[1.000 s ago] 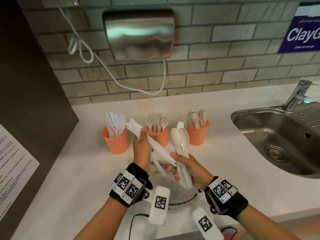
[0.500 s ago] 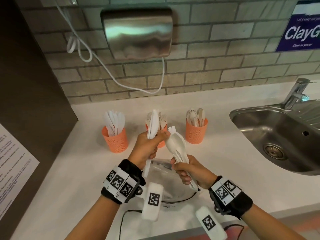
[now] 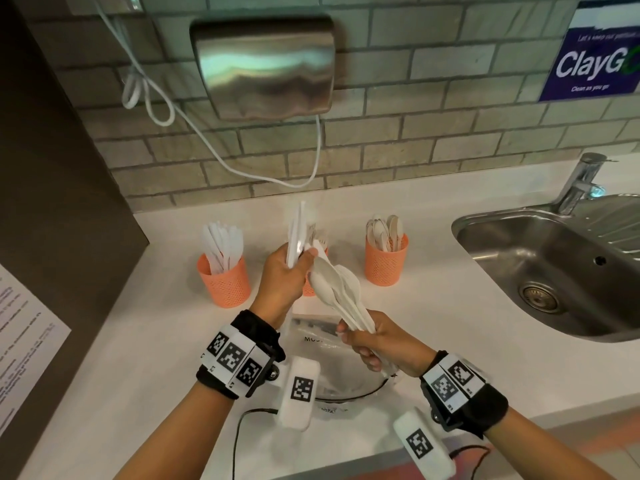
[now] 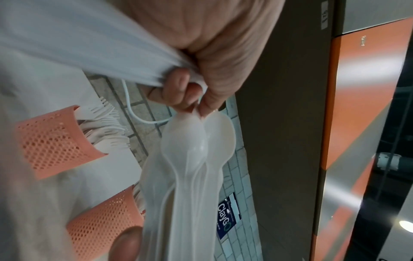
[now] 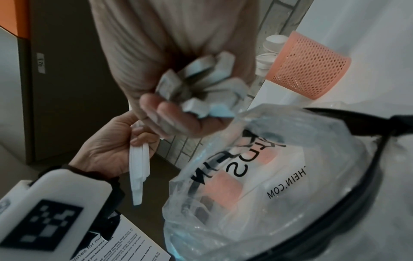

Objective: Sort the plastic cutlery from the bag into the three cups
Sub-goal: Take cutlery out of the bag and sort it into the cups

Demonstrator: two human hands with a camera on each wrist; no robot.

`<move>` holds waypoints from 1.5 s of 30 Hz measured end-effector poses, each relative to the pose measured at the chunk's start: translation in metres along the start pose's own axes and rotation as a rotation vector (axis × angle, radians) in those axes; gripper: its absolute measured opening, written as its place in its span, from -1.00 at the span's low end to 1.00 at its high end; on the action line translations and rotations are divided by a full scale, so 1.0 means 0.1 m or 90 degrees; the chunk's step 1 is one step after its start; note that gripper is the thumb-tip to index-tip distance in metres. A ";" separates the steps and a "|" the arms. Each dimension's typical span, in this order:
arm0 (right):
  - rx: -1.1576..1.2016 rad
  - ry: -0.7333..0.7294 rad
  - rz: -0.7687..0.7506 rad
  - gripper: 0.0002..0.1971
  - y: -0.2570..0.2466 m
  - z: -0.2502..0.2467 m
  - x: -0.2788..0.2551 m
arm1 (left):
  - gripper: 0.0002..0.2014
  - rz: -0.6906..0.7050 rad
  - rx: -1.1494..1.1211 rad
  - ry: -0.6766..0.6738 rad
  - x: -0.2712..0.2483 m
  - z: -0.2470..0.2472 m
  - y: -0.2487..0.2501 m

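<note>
Mid-sort, two bundles out of the bag (image 3: 332, 362). Left hand (image 3: 280, 282) grips a stack of knives (image 3: 296, 237) upright, just in front of the middle cup (image 3: 309, 289); its fingertips also pinch a spoon bowl. Right hand (image 3: 377, 344) grips a bundle of spoons (image 3: 337, 289) by the handles, over the bag. Next, probably: knives to the cup left of middle (image 3: 224, 282), spoons to the cup right of middle (image 3: 386, 259); release the pinch first.

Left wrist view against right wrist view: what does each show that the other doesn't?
Left wrist only: spoon bowls pinched at the tip by left fingertips, and the cup of forks.
Right wrist only: the plastic bag, the spoon handle ends in the right hand, the left hand.
Both: the white flat pieces the left hand grips, and the spoon cup.
</note>
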State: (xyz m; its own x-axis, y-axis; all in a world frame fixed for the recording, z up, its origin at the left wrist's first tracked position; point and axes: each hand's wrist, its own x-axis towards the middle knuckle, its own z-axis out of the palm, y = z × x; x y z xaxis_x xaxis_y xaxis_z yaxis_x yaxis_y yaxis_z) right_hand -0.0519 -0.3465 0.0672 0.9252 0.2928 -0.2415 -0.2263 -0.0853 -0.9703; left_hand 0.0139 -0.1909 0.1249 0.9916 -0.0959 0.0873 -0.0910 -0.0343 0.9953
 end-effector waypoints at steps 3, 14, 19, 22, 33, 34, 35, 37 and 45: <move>-0.018 -0.006 -0.002 -0.90 0.00 0.01 0.00 | -0.82 -0.021 -0.046 0.015 -0.01 0.00 -0.05; 0.047 -0.029 0.017 -0.93 0.02 0.03 0.05 | -0.90 0.055 0.087 -0.091 -0.07 0.05 -0.07; 0.130 -0.047 0.047 -0.90 0.02 0.04 0.06 | -0.83 0.132 0.224 -0.095 -0.02 0.10 -0.13; 0.165 -0.049 0.060 -0.91 0.02 0.05 0.06 | -0.78 0.130 0.232 -0.076 0.02 0.11 -0.12; 0.154 -0.040 0.046 -0.94 0.00 0.07 0.06 | -0.82 -0.013 0.031 -0.080 0.11 0.07 0.01; 0.159 -0.042 0.045 -0.95 0.00 0.07 0.07 | -0.80 -0.032 0.023 -0.091 0.10 0.07 0.01; 0.163 -0.045 0.043 -0.95 0.00 0.06 0.07 | -0.80 -0.041 0.019 -0.092 0.11 0.06 0.01; 0.161 -0.051 0.043 -0.95 -0.01 0.06 0.06 | -0.79 -0.034 0.005 -0.066 0.14 0.04 0.03; 0.180 -0.043 0.056 -0.86 -0.04 0.07 0.11 | -0.84 -0.054 -0.005 -0.058 0.19 0.04 -0.03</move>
State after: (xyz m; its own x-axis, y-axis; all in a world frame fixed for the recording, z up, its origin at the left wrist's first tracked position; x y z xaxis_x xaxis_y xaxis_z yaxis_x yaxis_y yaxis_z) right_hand -0.0427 -0.3359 0.0685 0.8777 0.3596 -0.3166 -0.3900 0.1525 -0.9081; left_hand 0.0322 -0.1962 0.1238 0.9830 -0.1835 -0.0016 -0.0055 -0.0378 0.9993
